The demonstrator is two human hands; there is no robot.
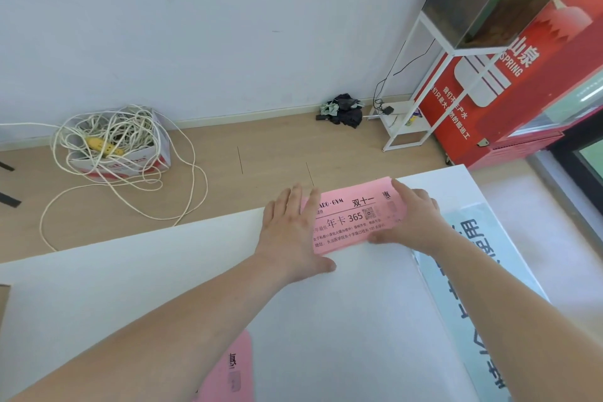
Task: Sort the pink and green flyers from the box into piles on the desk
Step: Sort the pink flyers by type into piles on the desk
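A pink flyer (pixel 352 220) with black print lies flat at the far edge of the white desk (pixel 163 277). My left hand (pixel 290 228) rests on its left end with fingers straight. The flyer's right end lies under my right hand (pixel 414 219), fingers laid flat along the edge. Another pink flyer (pixel 233 372) shows near the bottom edge of the view, partly hidden under my left forearm. A pale green sheet (pixel 470 274) with large dark characters lies along the desk's right side, partly under my right arm.
A brown corner (pixel 4 300), perhaps of a box, pokes in at the left edge. Beyond the desk, on the wooden floor, stand a carton of tangled white cord (pixel 111 143), a dark cloth heap (pixel 346 109), a white metal stand (pixel 421 88) with a tank and a red cabinet (pixel 509 98).
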